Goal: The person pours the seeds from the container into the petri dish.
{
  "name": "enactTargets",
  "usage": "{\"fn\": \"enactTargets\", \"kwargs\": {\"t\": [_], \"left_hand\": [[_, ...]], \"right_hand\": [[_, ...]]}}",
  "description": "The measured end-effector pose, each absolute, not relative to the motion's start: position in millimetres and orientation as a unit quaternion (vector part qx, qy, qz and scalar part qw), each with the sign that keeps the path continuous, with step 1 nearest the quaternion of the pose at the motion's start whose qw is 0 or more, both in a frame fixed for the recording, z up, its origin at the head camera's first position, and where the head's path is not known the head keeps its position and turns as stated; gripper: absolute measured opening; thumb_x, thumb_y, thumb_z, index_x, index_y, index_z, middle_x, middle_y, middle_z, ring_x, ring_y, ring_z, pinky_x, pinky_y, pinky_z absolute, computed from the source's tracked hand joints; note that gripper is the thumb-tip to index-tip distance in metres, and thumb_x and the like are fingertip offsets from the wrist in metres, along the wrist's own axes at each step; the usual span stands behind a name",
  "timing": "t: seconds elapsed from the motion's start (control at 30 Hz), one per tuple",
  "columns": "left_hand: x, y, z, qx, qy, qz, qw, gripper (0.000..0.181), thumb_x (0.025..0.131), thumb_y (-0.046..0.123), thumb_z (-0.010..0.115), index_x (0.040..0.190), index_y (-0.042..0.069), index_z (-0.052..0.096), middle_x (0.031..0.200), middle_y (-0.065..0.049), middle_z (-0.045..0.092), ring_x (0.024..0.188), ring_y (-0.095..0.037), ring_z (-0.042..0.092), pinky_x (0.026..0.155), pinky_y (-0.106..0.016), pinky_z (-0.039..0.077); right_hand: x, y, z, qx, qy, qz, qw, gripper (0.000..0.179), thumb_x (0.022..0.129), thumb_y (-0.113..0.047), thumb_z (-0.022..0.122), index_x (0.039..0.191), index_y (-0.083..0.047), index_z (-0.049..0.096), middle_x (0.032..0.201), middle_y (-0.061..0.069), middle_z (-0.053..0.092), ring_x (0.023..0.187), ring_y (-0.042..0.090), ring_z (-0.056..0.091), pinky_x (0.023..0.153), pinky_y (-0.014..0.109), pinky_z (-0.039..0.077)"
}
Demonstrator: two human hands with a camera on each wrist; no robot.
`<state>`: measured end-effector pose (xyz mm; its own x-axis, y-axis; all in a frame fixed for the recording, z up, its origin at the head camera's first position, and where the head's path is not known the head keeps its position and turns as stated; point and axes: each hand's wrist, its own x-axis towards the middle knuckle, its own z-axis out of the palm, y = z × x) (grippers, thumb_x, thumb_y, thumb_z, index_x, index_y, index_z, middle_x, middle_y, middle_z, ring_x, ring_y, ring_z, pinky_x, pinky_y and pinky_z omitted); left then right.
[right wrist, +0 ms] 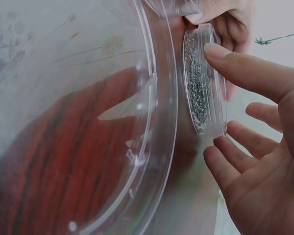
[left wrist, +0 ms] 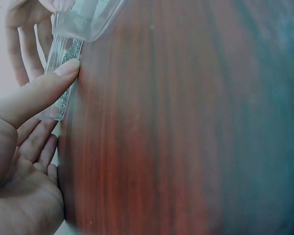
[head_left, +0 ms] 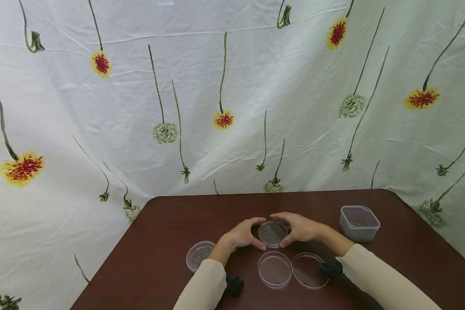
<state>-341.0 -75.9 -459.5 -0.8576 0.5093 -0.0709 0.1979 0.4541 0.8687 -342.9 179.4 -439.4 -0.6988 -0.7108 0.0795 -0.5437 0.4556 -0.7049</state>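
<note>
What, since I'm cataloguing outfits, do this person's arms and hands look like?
The left sleeve and right sleeve are plain cream. A small, dark attachment shows at the left wrist, another at the right. The left hand and right hand are bare.

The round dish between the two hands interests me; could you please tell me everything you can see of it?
The round dish is shallow, clear and plastic-looking, with layered rims suggesting a lid over a base. Dark grains show inside. It is roughly level, on or just above the brown table; I cannot tell which. The left hand and right hand hold it around opposite sides. Nearer the person is a clear dish.
</note>
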Motion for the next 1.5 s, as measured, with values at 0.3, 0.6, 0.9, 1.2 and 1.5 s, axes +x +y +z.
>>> {"fn": "enactTargets", "kwargs": {"t": [0.3, 0.6, 0.9, 1.2, 1.5], "left_hand": [[-345.6, -74.4, -459.0, 0.224, 0.838, 0.469, 0.168, 0.09, 0.076, 0.006, 0.093, 0.154, 0.009, 0.049, 0.152, -0.01, 0.048, 0.144, -0.034, 0.037, 0.115, -0.054, 0.033], [-345.1, -84.5, -447.5, 0.212, 0.83, 0.484, 0.18, 0.095, 0.078, 0.01, 0.093, 0.157, 0.005, 0.042, 0.159, -0.013, 0.041, 0.148, -0.037, 0.031, 0.116, -0.056, 0.03], [-316.5, -103.9, -428.4, 0.197, 0.823, 0.519, 0.119, 0.079, 0.079, 0.011, 0.092, 0.147, 0.006, 0.053, 0.149, -0.018, 0.05, 0.14, -0.038, 0.044, 0.106, -0.056, 0.043], [-264.1, -107.7, -435.1, 0.217, 0.812, 0.528, 0.122, 0.081, 0.075, 0.007, 0.093, 0.143, -0.004, 0.052, 0.145, -0.019, 0.053, 0.135, -0.04, 0.048, 0.11, -0.055, 0.04], [-231.7, -95.8, -450.9, 0.204, 0.802, 0.54, 0.152, 0.091, 0.072, 0.005, 0.094, 0.149, -0.003, 0.046, 0.148, -0.018, 0.05, 0.139, -0.043, 0.041, 0.115, -0.06, 0.03]], "right_hand": [[-344.8, 189.6, -430.0, -0.366, 0.842, -0.38, 0.117, 0.088, 0.085, -0.012, 0.087, 0.153, 0.013, 0.035, 0.151, 0.034, 0.041, 0.137, 0.048, 0.043, 0.103, 0.058, 0.046], [-337.7, 211.6, -401.5, -0.368, 0.848, -0.37, 0.09, 0.086, 0.089, -0.017, 0.084, 0.155, 0.007, 0.036, 0.153, 0.032, 0.04, 0.141, 0.052, 0.037, 0.109, 0.064, 0.037], [-318.8, 257.6, -379.6, -0.331, 0.863, -0.376, 0.062, 0.085, 0.089, -0.019, 0.084, 0.156, 0.006, 0.037, 0.154, 0.031, 0.04, 0.14, 0.053, 0.037, 0.109, 0.066, 0.035], [-301.7, 311.5, -365.4, -0.303, 0.871, -0.386, 0.037, 0.085, 0.092, -0.021, 0.082, 0.157, 0.006, 0.034, 0.156, 0.033, 0.036, 0.142, 0.056, 0.032, 0.107, 0.069, 0.035], [-293.3, 353.0, -376.6, -0.266, 0.885, -0.382, 0.001, 0.083, 0.093, -0.014, 0.078, 0.159, 0.005, 0.031, 0.155, 0.034, 0.035, 0.141, 0.061, 0.027, 0.099, 0.076, 0.035]]}}
